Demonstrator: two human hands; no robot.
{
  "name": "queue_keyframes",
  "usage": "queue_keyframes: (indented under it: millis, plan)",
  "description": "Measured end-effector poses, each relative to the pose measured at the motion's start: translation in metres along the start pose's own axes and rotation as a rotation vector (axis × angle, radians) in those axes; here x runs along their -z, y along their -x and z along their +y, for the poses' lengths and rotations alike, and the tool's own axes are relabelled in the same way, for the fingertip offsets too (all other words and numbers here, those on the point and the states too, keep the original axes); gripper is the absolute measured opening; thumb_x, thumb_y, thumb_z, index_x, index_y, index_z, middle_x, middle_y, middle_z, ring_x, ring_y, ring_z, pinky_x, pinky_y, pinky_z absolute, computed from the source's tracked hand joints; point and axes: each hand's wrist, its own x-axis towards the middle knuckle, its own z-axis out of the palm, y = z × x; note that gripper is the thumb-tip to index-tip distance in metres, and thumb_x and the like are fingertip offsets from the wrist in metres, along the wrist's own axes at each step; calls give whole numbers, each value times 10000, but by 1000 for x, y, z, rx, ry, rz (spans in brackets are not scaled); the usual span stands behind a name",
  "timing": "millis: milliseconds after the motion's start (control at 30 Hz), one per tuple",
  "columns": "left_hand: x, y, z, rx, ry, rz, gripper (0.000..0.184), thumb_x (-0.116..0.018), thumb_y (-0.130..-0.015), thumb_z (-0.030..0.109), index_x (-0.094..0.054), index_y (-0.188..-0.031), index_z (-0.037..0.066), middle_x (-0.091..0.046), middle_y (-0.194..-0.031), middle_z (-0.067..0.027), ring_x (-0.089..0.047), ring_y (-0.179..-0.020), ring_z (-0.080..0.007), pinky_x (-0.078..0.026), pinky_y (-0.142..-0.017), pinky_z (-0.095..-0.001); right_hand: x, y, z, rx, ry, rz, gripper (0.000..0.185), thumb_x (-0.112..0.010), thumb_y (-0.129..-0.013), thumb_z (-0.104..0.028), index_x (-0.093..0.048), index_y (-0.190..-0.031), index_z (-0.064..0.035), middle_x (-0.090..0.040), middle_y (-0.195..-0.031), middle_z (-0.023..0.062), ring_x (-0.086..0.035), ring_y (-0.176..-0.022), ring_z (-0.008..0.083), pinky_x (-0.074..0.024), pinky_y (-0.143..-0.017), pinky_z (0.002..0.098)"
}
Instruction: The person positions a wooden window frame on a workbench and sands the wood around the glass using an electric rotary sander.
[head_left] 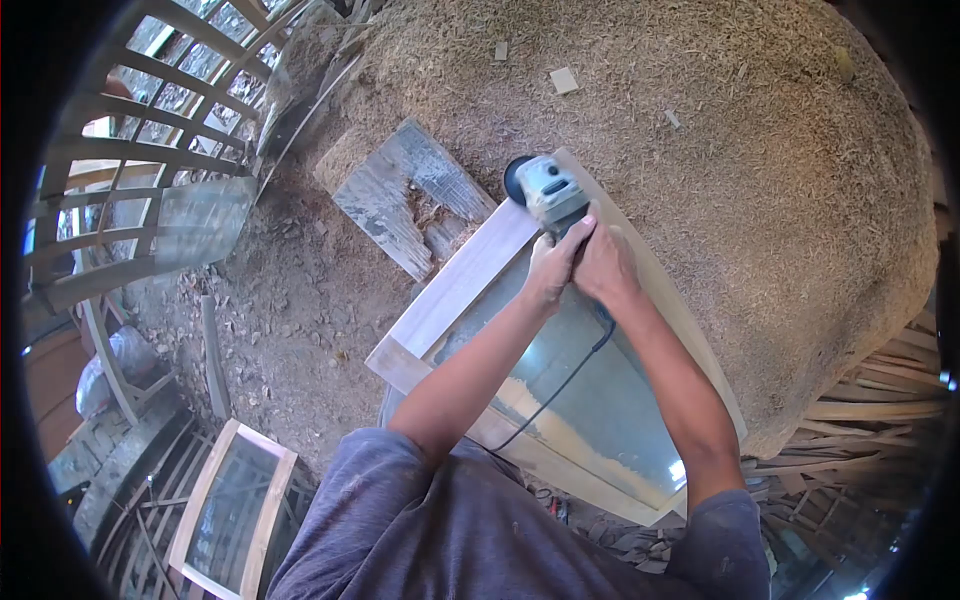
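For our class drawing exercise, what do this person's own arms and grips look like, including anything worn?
The left sleeve and right sleeve are short, purplish grey and flecked with pale specks, matching the shirt. Below them, the arms are bare. The left grip and right grip are ungloved human hands. No watch shows; rings cannot be made out.
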Motion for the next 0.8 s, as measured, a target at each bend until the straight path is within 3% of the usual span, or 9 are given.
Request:
queue_keyframes:
  millis: [133,367,533,700,767,800]
  plan:
    - [29,31,-21,-25,108,38,465,-792,-859,337,-644,-1212,73,-659,-1137,-19,-626,-1044,-132,-484,-956,-311,-7,41,-18,109,72,-134,494,-636,-869,-269,-492,-1245,19,-694,-931,287,-679,-908,495,-537,-831,579]
    - [6,4,-7,13,37,44,485,-802,-848,371,-649,-1197,71,-663,-1101,-11,-623,-1012,-129,-492,-926,-302,-7,13,4,95,26,-30,491,-647,-858,-277,-526,-1218,34,-694,-868,295,-685,-856,491,-547,-770,571]
    - [-31,-25,14,-64,-12,37,438,-811,-827,370,-681,-1125,77,-682,-1030,-13,-641,-928,-137,-517,-842,-309,14,-21,16,52,90,59,366,-625,-874,-291,-648,-1004,51,-683,-872,334,-679,-888,500,-544,-780,568]
    - [-37,-34,15,-24,27,-47,401,-814,-832,328,-682,-1113,76,-685,-1039,-14,-633,-932,-121,-514,-845,-305,19,-26,20,0,94,6,387,-634,-862,-302,-652,-1003,58,-685,-886,335,-677,-891,501,-541,-787,571]
    - [-27,-13,4,-32,-20,61,390,-812,-843,322,-684,-1117,75,-683,-1044,-9,-633,-942,-117,-511,-854,-302,16,-1,8,-6,-5,-13,421,-644,-859,-302,-624,-1081,54,-691,-888,324,-677,-885,501,-536,-791,579]
    - [-16,1,-6,-28,11,64,380,-800,-865,312,-679,-1128,65,-679,-1051,-7,-633,-949,-118,-510,-866,-302,-2,9,19,53,43,7,478,-642,-863,-280,-564,-1204,46,-693,-872,309,-679,-882,499,-538,-788,583]
